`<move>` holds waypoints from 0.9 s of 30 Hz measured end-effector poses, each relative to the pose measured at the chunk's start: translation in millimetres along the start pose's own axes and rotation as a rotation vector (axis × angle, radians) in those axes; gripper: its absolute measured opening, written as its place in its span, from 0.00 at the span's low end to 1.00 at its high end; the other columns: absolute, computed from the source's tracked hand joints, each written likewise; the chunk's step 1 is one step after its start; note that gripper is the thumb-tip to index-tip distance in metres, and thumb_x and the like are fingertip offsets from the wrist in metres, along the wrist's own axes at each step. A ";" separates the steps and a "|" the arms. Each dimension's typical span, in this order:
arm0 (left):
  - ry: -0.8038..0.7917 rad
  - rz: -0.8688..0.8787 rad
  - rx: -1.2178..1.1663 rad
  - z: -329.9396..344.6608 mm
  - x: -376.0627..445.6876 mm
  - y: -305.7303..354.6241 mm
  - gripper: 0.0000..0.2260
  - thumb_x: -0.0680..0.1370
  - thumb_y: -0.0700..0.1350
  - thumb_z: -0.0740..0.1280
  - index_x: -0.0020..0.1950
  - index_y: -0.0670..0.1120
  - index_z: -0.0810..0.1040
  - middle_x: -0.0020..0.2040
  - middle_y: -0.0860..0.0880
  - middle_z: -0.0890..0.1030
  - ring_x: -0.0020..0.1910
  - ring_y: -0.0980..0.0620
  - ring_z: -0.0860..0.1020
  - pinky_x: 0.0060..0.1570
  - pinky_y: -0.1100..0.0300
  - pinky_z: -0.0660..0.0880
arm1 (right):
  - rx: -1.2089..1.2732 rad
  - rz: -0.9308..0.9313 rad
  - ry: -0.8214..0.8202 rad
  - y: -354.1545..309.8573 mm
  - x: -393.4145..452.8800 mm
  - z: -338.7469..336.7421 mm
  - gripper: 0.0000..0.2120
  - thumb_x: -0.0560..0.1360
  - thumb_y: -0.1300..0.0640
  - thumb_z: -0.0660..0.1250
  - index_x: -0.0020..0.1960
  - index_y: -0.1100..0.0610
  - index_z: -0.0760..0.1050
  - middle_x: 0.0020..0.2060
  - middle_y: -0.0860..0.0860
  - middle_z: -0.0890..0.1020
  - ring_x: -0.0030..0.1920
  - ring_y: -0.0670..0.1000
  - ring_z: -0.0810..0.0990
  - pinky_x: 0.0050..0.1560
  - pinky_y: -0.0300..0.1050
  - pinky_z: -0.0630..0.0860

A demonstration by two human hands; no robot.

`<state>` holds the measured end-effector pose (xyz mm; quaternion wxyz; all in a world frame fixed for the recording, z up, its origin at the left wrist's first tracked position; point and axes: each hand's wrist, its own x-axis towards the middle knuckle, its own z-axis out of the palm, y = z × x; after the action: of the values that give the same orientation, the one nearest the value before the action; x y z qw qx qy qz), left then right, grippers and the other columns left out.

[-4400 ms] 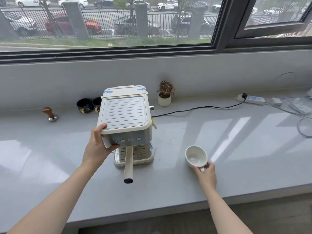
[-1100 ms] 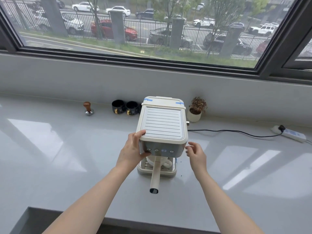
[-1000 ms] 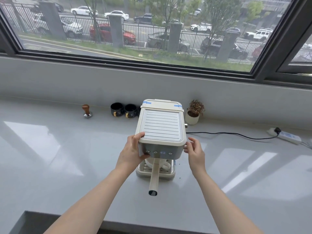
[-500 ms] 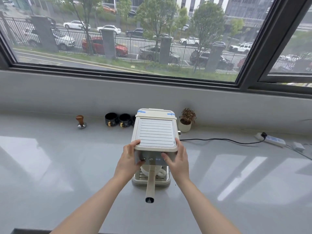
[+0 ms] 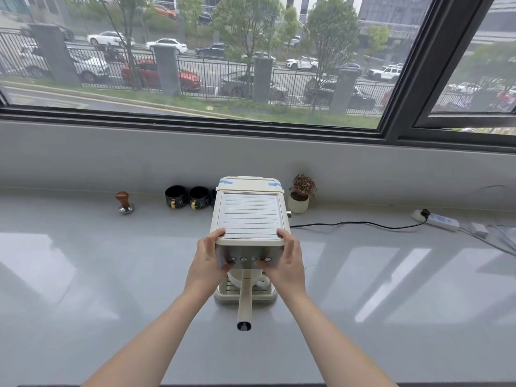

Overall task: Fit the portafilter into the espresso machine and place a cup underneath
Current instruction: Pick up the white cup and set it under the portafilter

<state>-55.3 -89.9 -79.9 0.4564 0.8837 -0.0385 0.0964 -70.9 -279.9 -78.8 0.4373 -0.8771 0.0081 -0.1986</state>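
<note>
Cream espresso machine point(image 5: 249, 216) w/ ribbed top sat mid-desk point(image 5: 83, 275), by the window wall. Portafilter point(image 5: 245, 300) was locked in — its long cream handle stuck out twd the person, dark end cap showing. White cup point(image 5: 258, 279) stood on the drip tray, right under it. Left hand point(image 5: 208, 263) & right hand point(image 5: 286, 262) clasped the machine's front corners, fingers point(image 5: 219, 234) curled over the top edge, thumbs at the button row.
</note>
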 end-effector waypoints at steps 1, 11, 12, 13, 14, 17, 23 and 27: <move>0.000 0.000 0.001 -0.3 0.0 0.1 0.35 0.67 0.40 0.75 0.67 0.58 0.61 0.63 0.47 0.68 0.55 0.45 0.76 0.45 0.53 0.74 | -0.007 0.002 0.003 0.2 -0.2 0.4 0.38 0.62 0.44 0.76 0.65 0.42 0.57 0.63 0.48 0.69 0.62 0.51 0.69 0.50 0.49 0.76; 0.003 -0.006 -0.018 -0.8 -0.9 0.8 0.35 0.67 0.41 0.75 0.65 0.61 0.60 0.62 0.48 0.69 0.53 0.45 0.77 0.44 0.51 0.75 | 0.010 0.054 0.027 -1.1 0.2 6.5 0.38 0.62 0.51 0.77 0.64 0.41 0.58 0.62 0.45 0.69 0.62 0.50 0.69 0.49 0.47 0.76; 0.004 -0.006 -0.019 -0.8 -0.7 0.8 0.35 0.67 0.41 0.75 0.65 0.61 0.60 0.62 0.48 0.69 0.53 0.45 0.77 0.44 0.51 0.75 | 0.015 0.054 0.015 -0.1 0.2 5.2 0.37 0.62 0.49 0.76 0.64 0.40 0.58 0.62 0.45 0.68 0.62 0.49 0.69 0.50 0.47 0.76; 0.004 -0.007 -0.020 -0.8 -0.6 0.4 0.36 0.67 0.41 0.75 0.66 0.61 0.60 0.62 0.48 0.69 0.53 0.45 0.77 0.45 0.51 0.75 | 0.017 0.053 0.004 0.4 0.0 3.9 0.37 0.62 0.47 0.76 0.64 0.39 0.58 0.63 0.45 0.68 0.63 0.49 0.70 0.50 0.47 0.76; 0.003 -0.006 -0.021 -0.7 -0.6 0.1 0.36 0.67 0.41 0.75 0.66 0.61 0.60 0.62 0.48 0.69 0.53 0.46 0.77 0.45 0.52 0.75 | 0.016 0.049 -0.003 0.6 -0.2 2.7 0.37 0.62 0.47 0.76 0.64 0.38 0.58 0.63 0.45 0.68 0.63 0.49 0.70 0.50 0.47 0.76; -0.002 -0.003 -0.018 -1.5 -1.0 0.4 0.36 0.67 0.42 0.76 0.65 0.63 0.59 0.61 0.48 0.69 0.53 0.46 0.77 0.45 0.50 0.76 | 0.008 0.025 -0.011 1.2 -0.3 0.6 0.38 0.62 0.47 0.76 0.64 0.38 0.58 0.64 0.46 0.68 0.63 0.49 0.70 0.51 0.47 0.75; -0.007 0.007 -0.016 -5.4 -0.8 -3.6 0.36 0.67 0.44 0.76 0.65 0.64 0.60 0.61 0.51 0.69 0.51 0.50 0.75 0.44 0.53 0.73 | -0.012 -0.025 -0.113 7.1 1.4 -12.9 0.39 0.65 0.58 0.75 0.66 0.39 0.58 0.66 0.46 0.68 0.61 0.49 0.73 0.51 0.44 0.76; 0.008 0.012 -0.040 -4.5 -0.5 -5.2 0.36 0.67 0.43 0.77 0.65 0.65 0.61 0.60 0.54 0.68 0.52 0.51 0.74 0.45 0.54 0.71 | -0.072 -0.068 -0.173 8.1 1.5 -25.5 0.41 0.66 0.63 0.73 0.67 0.38 0.56 0.68 0.47 0.68 0.58 0.53 0.77 0.51 0.50 0.79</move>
<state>-55.6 -83.2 -81.6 0.4735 0.8738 -0.0440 0.1018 -77.3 -304.7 -70.8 0.3977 -0.9058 -0.0525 -0.1364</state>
